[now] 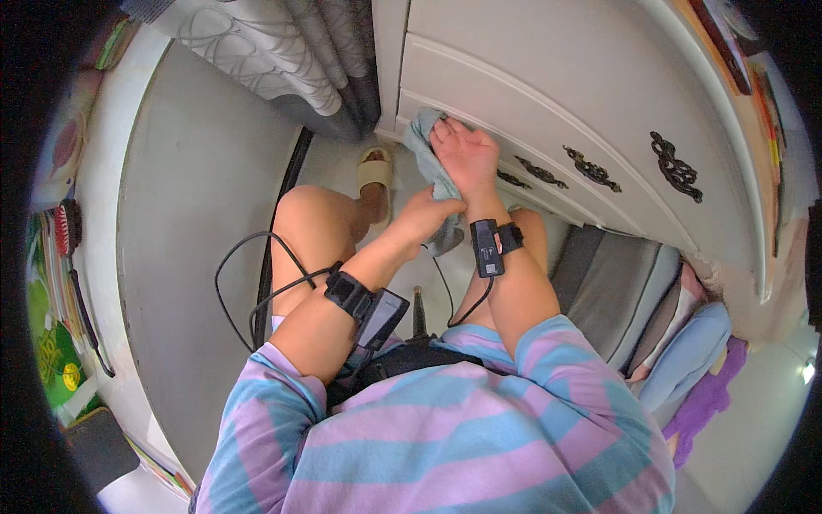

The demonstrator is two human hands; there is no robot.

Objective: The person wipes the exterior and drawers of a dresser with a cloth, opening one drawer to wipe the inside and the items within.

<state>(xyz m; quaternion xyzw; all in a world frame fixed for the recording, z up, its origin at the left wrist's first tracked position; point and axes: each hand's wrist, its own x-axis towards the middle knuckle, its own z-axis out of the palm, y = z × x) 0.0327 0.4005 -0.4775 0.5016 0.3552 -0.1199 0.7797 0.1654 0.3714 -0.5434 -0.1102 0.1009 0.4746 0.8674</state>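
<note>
A damp-looking grey-green cloth (425,146) hangs in a long bunched strip between my hands and the floor. My left hand (427,215) grips its lower part, the thumb lying across it near my right wrist. Above that, my right hand (467,157) is turned palm up, its bare palm showing and its fingers slightly bent. The cloth runs along the finger side of this hand and touches it; part of it is hidden behind the fingers. Each forearm wears a black strapped device, one on the left (379,315) and one on the right (489,247), with cables.
A white dresser (475,83) with dark ornate handles (675,168) stands close ahead and right. Grey patterned curtains (270,51) hang ahead left, beside a grey panel (192,212). A sandalled foot (374,170) is below. Folded fabrics (687,360) and a purple plush item (709,395) lie right.
</note>
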